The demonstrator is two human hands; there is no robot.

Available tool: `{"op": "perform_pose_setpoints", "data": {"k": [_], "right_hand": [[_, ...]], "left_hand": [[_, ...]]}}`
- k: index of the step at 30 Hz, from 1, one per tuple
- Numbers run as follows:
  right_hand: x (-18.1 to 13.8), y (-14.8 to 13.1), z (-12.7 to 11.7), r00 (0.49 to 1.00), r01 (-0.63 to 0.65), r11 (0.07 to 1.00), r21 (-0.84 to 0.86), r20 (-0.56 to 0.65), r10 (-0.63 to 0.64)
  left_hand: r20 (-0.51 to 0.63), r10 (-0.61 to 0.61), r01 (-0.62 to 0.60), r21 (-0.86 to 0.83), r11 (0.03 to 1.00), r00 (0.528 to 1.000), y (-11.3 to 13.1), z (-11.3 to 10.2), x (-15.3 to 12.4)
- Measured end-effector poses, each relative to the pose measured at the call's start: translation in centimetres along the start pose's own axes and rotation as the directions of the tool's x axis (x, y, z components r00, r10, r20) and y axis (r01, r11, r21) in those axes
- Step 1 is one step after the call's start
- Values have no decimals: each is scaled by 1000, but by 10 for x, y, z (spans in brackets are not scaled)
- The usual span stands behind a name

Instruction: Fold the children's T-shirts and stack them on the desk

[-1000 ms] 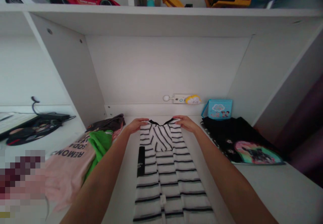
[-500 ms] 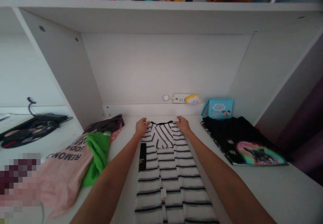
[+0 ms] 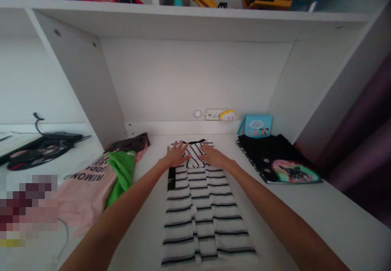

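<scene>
A white shirt with black stripes (image 3: 203, 212) lies lengthwise on the white desk, its sides folded inward and its dark neckline at the far end. Flat on the shirt's upper left, just below the neckline, rests my left hand (image 3: 176, 154) with fingers spread. My right hand (image 3: 213, 156) lies on the upper right part, its fingers stretched toward the middle. Neither hand grips the cloth. A black patch with small lettering (image 3: 171, 179) runs along the shirt's left edge, below my left hand.
Left of the shirt lie a pink garment (image 3: 87, 189), a green one (image 3: 124, 171) and a dark grey one (image 3: 130, 141). A folded black garment (image 3: 259, 153) sits right, before a blue desk calendar (image 3: 258, 125). Behind is a power strip (image 3: 212, 114); toys stand on the shelf (image 3: 195, 11) above.
Both hands have left the shirt's top corners and moved inward and nearer, now flat on its upper part. The view has shifted slightly, showing more of the shirt's near end.
</scene>
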State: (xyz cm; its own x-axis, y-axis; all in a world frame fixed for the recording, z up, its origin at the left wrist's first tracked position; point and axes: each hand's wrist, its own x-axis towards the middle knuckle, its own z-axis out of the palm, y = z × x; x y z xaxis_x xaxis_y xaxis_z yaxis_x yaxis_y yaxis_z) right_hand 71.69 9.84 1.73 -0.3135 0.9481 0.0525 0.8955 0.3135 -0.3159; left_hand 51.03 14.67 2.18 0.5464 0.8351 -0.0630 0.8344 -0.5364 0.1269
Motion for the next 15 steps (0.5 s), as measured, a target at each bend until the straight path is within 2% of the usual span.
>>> {"op": "perform_pose_setpoints", "data": {"k": [2, 3, 5, 7, 10, 13, 15], "right_hand": [[-48, -11, -18, 989, 135, 990, 48, 61, -138], [-78, -17, -26, 979, 173, 980, 94, 92, -181], [-139, -27, -33, 968, 146, 978, 152, 184, -173], [-192, -34, -30, 965, 74, 982, 174, 234, -115], [-242, -39, -7, 967, 67, 983, 170, 231, -106], [-263, -37, 25, 971, 200, 977, 75, 121, -208], [-273, -36, 43, 950, 313, 950, -25, -10, -313]], "left_hand": [[16, 126, -126, -5, 992, 992, 10, -21, -46], [68, 198, -196, -37, 980, 978, 16, -30, -75], [157, 328, -316, -100, 943, 931, 25, -42, -139], [194, 358, -339, -127, 932, 913, 34, -40, -197], [138, 415, -407, -85, 909, 899, 45, -15, -255], [-38, 481, -478, 72, 876, 876, 51, 21, -277], [-181, 521, -488, 195, 850, 834, 51, 42, -284]]}}
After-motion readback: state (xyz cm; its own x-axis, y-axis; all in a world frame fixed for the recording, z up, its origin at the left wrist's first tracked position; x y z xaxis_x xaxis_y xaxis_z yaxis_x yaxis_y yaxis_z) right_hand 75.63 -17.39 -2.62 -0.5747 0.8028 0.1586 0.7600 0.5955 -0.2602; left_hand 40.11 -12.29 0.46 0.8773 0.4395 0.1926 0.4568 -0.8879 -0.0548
